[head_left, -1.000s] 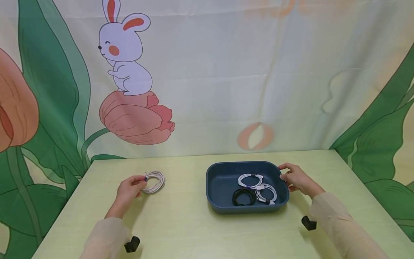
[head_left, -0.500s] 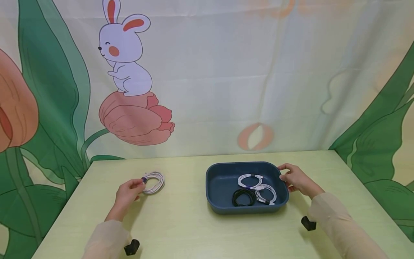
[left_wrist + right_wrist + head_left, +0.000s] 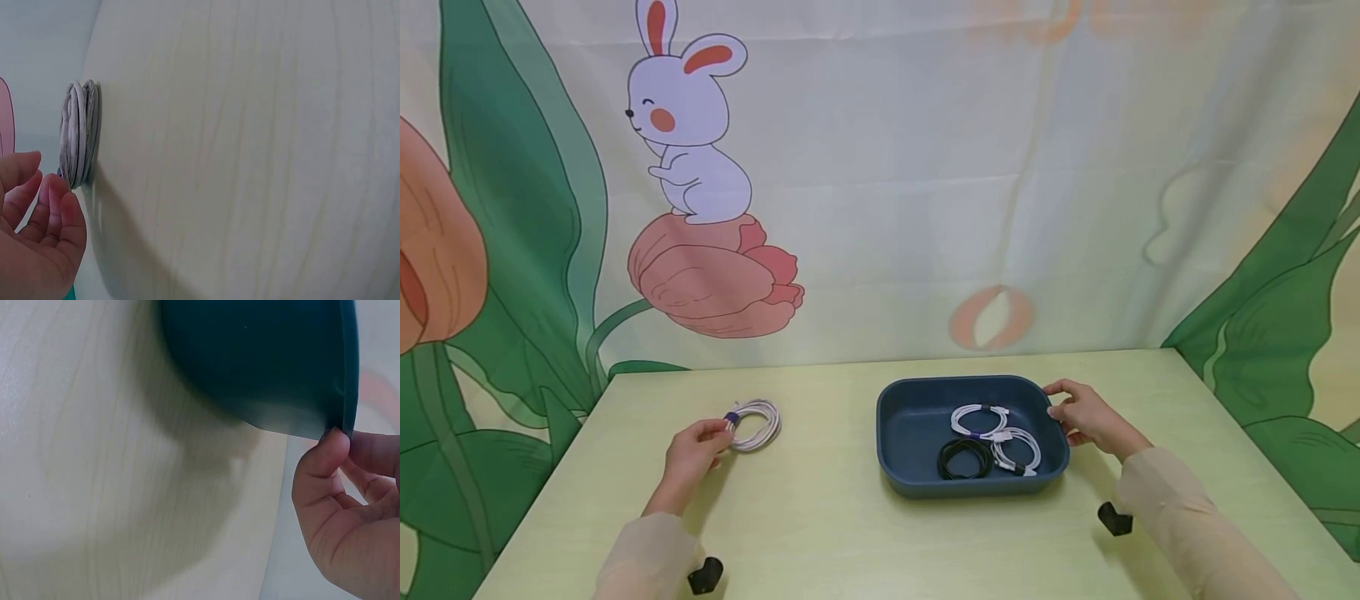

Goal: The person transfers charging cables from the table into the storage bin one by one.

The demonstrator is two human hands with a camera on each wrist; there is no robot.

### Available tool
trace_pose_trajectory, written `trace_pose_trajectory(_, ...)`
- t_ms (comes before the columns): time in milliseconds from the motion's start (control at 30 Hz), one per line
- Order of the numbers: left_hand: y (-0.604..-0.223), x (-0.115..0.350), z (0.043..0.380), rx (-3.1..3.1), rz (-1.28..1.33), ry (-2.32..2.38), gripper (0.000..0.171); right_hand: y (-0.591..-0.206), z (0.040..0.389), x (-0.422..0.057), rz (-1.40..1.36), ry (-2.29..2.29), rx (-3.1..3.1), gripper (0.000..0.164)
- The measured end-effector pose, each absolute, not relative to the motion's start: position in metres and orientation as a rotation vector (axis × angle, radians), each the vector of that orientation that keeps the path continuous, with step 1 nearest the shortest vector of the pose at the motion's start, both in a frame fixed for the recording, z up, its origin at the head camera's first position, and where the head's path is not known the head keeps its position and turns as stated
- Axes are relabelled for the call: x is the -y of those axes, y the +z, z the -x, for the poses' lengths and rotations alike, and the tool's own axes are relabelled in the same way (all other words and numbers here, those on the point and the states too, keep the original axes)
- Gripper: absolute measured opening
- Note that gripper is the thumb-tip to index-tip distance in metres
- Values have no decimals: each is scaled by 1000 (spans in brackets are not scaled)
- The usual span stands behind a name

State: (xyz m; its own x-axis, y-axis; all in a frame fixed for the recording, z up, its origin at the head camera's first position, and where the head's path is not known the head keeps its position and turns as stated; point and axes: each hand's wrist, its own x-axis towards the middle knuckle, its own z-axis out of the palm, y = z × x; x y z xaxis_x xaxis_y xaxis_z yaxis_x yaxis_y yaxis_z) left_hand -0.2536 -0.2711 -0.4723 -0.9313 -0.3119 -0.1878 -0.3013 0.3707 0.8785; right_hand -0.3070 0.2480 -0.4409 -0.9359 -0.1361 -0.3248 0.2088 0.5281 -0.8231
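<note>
White cable coil (image 3: 756, 422) lay on the table (image 3: 820, 533), well left of the blue tray (image 3: 910, 475). Our left hand (image 3: 692, 450) pinched its purple tie — the fingertips were hard to make out. Our right hand (image 3: 1086, 414) gripped the tray's right rim, thumb against the wall — the wrist view cut off the tray's inside.

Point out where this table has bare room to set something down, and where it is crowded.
Bare table lies between the white coiled cable and the blue tray, along the near edge between the sleeves, and behind the tray. Crowded: the tray's right half, holding three cable coils, with the right hand on its rim; the left hand sits at the loose cable.
</note>
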Motion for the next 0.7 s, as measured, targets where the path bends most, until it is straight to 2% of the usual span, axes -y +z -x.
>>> trace_pose_trajectory(433, -479, 271, 255, 2555, -612, -1646, 36, -443, 308, -250, -55, -1390, -2415, 40)
trace_pose_trajectory(700, -484, 269, 258, 2500, -737, -1649, 38, -444, 309, -250, -62, -1386, -2416, 41)
